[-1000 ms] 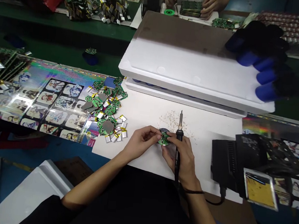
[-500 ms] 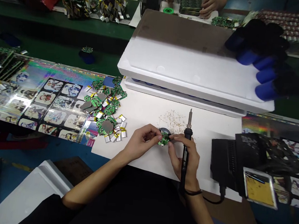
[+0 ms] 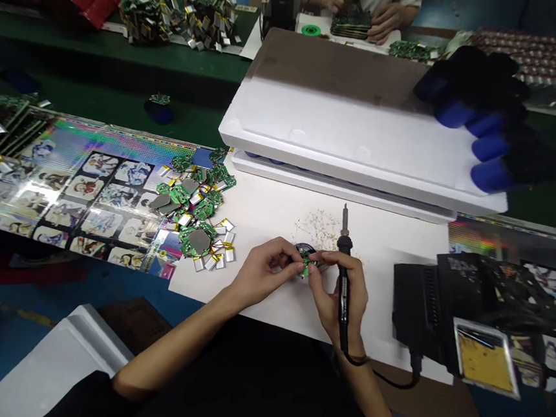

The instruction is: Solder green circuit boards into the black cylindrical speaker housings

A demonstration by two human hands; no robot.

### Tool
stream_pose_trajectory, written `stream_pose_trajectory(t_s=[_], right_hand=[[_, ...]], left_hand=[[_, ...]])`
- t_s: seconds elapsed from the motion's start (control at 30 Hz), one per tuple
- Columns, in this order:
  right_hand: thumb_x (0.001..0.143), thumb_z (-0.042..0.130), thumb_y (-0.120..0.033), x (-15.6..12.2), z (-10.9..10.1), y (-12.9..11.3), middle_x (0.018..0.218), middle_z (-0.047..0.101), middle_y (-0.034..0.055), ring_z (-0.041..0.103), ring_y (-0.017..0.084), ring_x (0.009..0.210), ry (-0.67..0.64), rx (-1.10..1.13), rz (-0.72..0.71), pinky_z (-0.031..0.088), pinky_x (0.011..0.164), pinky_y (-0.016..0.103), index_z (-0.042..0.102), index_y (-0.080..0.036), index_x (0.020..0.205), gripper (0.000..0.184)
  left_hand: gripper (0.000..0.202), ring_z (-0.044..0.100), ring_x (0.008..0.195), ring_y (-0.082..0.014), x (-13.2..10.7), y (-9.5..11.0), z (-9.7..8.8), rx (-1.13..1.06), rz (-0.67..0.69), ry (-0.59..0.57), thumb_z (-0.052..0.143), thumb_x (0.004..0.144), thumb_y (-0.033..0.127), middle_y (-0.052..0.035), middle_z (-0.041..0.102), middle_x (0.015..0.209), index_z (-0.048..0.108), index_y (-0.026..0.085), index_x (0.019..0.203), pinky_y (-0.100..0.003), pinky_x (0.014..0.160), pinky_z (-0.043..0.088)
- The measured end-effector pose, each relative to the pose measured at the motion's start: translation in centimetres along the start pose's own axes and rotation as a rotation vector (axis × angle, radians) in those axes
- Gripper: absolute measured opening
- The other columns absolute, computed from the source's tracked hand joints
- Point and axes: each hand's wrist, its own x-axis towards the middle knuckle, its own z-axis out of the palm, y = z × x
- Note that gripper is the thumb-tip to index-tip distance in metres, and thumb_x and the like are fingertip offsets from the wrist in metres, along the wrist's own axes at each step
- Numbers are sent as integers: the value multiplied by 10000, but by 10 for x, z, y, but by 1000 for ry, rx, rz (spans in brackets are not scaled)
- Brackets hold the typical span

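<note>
Between my two hands is a small green circuit board [image 3: 305, 267], partly covered by my fingers. My left hand [image 3: 269, 269] pinches its left edge between thumb and fingers. With thumb and index finger, my right hand [image 3: 344, 286] grips the board's right side. That same hand also carries a black soldering iron [image 3: 344, 279], upright with its metal tip pointing away from me. Just behind the board shows the rim of a dark round part [image 3: 304, 246], mostly hidden. Small bits of debris [image 3: 322, 228] lie scattered on the white work sheet [image 3: 258, 207] beyond my hands.
Circuit boards with silver battery cells [image 3: 199, 214] are heaped at left. White foam trays [image 3: 352, 137] stand ahead, with blue cups [image 3: 490, 146] on top. A black soldering station [image 3: 415, 305] and a yellow sponge tray [image 3: 486, 360] sit at right. A co-worker's hands [image 3: 386, 22] are across the bench.
My hands have drawn slightly closer together on the circuit board, and the board has turned so less of its face shows. The soldering iron's tip has shifted a little left.
</note>
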Motion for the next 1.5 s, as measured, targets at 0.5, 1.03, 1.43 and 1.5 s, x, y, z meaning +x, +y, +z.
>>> stream_pose_trajectory(t_s=[0.5,1.03,1.43,1.5], right_hand=[[915,814,-227,-5,2,1,986,749,19,790,189,897,31,126,168,651,882,368,657,-266,1123,263],[918,761,-198,-6,5,-1,944,740,-5,753,174,849,-25,4,15,653,804,336,663,-283,1122,242],[976,658,-428,-2,-47,-7,709,635,-31,590,153,569,105,314,185,419,478,266,637,-270,1295,356],[944,712,-385,-3,-55,-5,776,684,-7,621,155,608,133,256,205,460,499,270,685,-258,1207,293]], left_hand=[[184,632,788,-163,2,12,-3,41,17,9,757,967,363,-62,762,903,778,184,931,-288,697,440],[123,658,863,-170,5,17,-15,128,54,-77,708,984,288,-42,731,918,717,181,925,-286,806,498],[92,719,1019,-219,17,-1,-32,390,381,-246,650,1021,240,-83,792,1024,714,213,960,-376,958,528],[97,724,1004,-218,19,-4,-32,406,374,-262,645,1019,247,-77,797,1018,709,215,954,-384,962,523]])
